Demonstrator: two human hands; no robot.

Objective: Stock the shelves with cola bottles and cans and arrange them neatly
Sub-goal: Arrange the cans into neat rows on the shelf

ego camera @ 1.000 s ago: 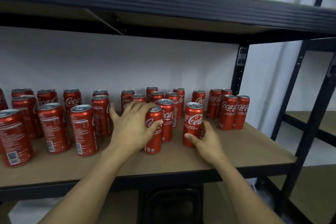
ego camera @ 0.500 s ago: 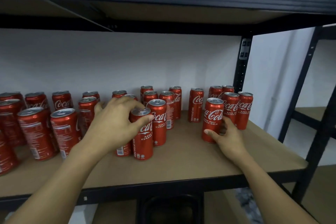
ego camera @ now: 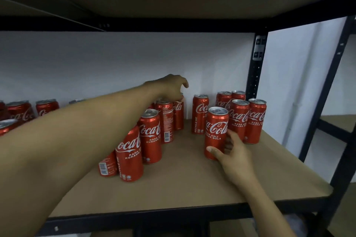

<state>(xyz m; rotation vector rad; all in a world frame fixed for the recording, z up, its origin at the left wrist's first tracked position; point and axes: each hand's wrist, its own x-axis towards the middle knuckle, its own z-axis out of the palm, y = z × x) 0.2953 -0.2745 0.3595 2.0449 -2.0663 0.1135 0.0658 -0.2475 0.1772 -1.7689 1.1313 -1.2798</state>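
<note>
The right hand [ego camera: 234, 157] grips a red aluminium Coca-Cola can [ego camera: 216, 131] low on its body, the thumb across the front near the base and the fingers wrapped round the far side. This can stands upright on the brown fibreboard shelf [ego camera: 192, 188], in front of and to the left of the black steel upright post [ego camera: 257, 75]. Between it and the post stands a block of 4 red cans [ego camera: 239, 119], 2 in front and 2 behind, packed close. The held can is just beside the block's front-left can; I cannot tell whether they touch. A single red can [ego camera: 200, 115] stands further left of the post, behind the held can and apart from the block.

The left hand [ego camera: 171, 86] reaches to the back, well left of the post, above a rear red can [ego camera: 179, 113] near the wall. Only the back of the hand and the thumb show, so I cannot tell whether the fingers close on that can's top or merely hover. Below the forearm a slanting line of red cans [ego camera: 150, 134] runs from front to back.

The step in hand looks like squaring the held can with the block. The block lies to the right and rearward of the fingers, toward the post. The can's long axis is vertical and the grip is low, so a push should slide it rather than tip it. The right hand is far nearer.
</note>
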